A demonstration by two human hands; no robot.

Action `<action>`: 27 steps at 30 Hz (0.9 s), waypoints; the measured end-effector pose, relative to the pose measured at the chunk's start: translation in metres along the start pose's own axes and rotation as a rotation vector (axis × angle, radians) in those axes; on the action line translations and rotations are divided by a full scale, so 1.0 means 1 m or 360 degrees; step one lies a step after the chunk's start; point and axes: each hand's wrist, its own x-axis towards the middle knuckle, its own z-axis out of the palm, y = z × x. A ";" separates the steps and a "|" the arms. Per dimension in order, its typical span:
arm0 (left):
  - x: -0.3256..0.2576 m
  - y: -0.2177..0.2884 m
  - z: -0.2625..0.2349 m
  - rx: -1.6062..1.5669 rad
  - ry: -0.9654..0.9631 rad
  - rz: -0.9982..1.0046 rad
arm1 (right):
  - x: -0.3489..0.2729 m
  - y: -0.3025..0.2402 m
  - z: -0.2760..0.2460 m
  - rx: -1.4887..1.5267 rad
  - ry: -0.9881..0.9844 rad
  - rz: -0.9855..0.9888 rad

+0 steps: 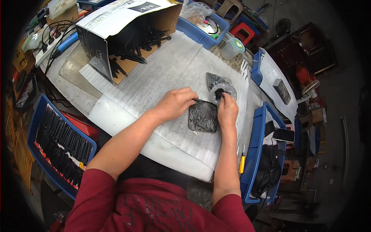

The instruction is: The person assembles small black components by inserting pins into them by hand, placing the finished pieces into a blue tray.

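Note:
A square black tray [203, 116] holding many thin metal pieces, perhaps screws or pins, lies on a foam sheet in front of me. My left hand [176, 103] is closed at the tray's upper left corner, thumb and fingers pinched together; what they hold, if anything, is too small to make out. Just right of the tray, my right hand [228, 110] pinches a small black part at the mouth of a clear plastic bag [216, 82]. More dark small parts fill the bag.
An open cardboard box [94, 50] of black tools lies at the back left. Blue bins [257, 154] flank the table, the left bin [62, 143] full of black, red-tipped items. A yellow-handled screwdriver [242, 163] lies near the right edge. Behind stands a lidded clear tub [232, 48].

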 end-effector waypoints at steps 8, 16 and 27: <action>0.000 0.000 -0.001 0.0007 -0.0009 -0.0039 | 0.024 -0.009 0.006 -0.0682 -0.0639 0.0337; -0.001 0.000 -0.001 0.0004 -0.0036 -0.0039 | 0.016 -0.004 0.013 -0.0635 -0.0432 0.0254; 0.002 0.003 -0.001 -0.0152 -0.0009 -0.0130 | 0.002 0.004 0.010 0.0602 0.0256 0.0191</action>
